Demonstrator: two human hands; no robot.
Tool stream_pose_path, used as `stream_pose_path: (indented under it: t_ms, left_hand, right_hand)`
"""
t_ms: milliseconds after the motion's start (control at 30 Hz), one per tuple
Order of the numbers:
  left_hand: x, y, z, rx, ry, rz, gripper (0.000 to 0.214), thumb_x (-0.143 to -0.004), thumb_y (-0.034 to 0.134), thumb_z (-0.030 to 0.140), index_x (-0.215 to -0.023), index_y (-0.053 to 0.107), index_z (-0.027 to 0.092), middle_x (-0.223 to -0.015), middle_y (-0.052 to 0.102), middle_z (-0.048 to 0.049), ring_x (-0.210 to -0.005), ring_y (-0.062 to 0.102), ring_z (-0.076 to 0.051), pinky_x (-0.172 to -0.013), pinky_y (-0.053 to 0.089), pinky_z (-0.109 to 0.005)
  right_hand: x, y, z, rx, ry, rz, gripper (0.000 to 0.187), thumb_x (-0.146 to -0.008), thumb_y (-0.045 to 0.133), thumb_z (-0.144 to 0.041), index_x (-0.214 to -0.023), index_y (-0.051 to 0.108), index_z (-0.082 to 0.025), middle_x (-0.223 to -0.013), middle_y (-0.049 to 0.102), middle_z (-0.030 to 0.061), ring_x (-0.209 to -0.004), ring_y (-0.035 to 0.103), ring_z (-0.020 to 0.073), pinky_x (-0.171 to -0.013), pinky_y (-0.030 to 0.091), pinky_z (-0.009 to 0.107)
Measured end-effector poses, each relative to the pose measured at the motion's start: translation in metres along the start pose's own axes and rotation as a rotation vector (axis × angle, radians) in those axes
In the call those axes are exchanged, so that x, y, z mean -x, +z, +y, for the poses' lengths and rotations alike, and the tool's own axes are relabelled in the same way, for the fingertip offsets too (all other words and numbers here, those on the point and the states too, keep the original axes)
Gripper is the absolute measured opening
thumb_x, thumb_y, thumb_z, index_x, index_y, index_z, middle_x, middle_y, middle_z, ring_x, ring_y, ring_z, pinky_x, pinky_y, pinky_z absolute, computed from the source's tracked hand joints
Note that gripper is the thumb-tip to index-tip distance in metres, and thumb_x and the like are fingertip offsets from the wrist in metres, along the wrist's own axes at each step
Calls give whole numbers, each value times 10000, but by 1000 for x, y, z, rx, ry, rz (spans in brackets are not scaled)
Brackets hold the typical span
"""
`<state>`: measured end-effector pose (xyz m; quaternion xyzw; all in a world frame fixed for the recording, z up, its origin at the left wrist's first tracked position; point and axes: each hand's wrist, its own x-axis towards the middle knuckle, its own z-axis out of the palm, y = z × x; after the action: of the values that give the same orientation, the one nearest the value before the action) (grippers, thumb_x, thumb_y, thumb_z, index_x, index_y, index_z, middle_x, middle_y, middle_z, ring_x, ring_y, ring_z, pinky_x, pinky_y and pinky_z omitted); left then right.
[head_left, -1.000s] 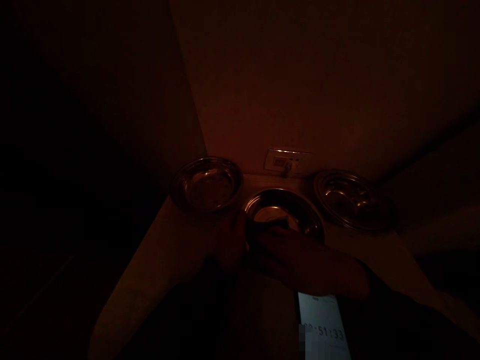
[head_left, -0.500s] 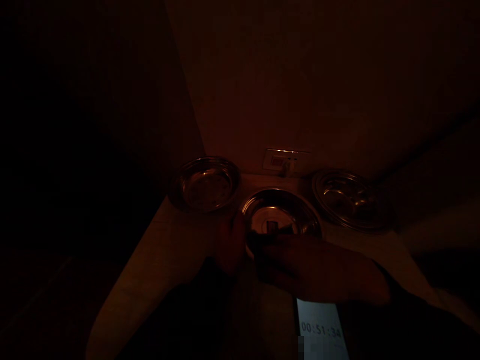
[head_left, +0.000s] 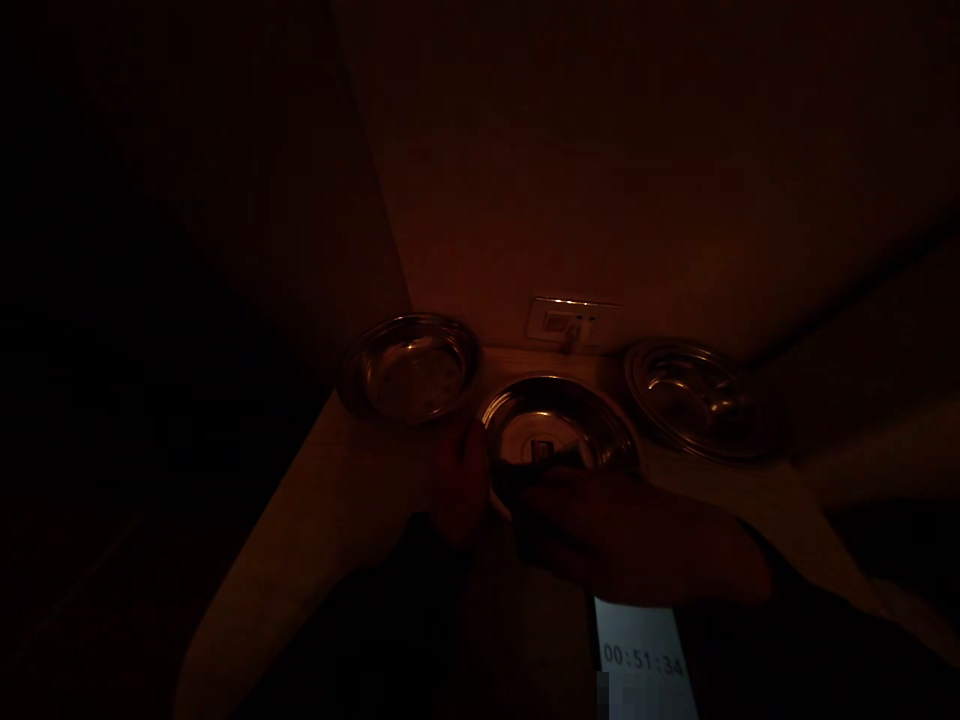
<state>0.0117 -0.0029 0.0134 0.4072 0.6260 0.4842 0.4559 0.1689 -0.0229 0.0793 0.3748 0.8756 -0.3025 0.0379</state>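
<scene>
In dim reddish light, a round shiny metal dish [head_left: 536, 400] rests on a wooden table. My left hand [head_left: 461, 485] is closed at its left rim, thumb up along the edge. Across the dish's near side lies my right hand [head_left: 607, 530], fingers bent together and pointing left. Its fingertips are lost in shadow by the rim, and whatever they hold cannot be made out. A small dark rectangular mark [head_left: 541, 452] shows on the dish's bottom, just beyond the right hand.
A second metal dish [head_left: 420, 370] stands at the back left, and a metal dish with compartments [head_left: 697, 400] at the back right. Behind them is a wall socket [head_left: 571, 320] with a plug. A lit phone [head_left: 641, 650] showing a timer lies under my right forearm.
My right hand has shifted very slightly to the left over the near part of the dish. The left hand stays at the rim.
</scene>
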Motion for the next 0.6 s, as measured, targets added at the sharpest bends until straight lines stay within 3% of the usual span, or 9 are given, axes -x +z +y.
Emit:
stream_pose_path:
  t_ms: [233,600]
  left_hand:
    - [0,1,1,-17,10,42,300,-826,486,371,-849,689,151,-831,719,-60,-788,630,-206,-707,477,-301]
    - [-2,-2,0,-17,25,5,317,-855,458,346,-901,693,138,-896,729,-65,-842,643,-201,-742,475,-296]
  right_hand:
    - [-7,9,0,-3,-26,82,325,-934,417,-393,-1073,605,-166,-1027,639,102,-924,581,211,-822,444,344]
    - [9,-3,0,107,79,8,265,-874,491,-359,-1000,670,-211,-919,707,71,-813,658,201,-701,457,288]
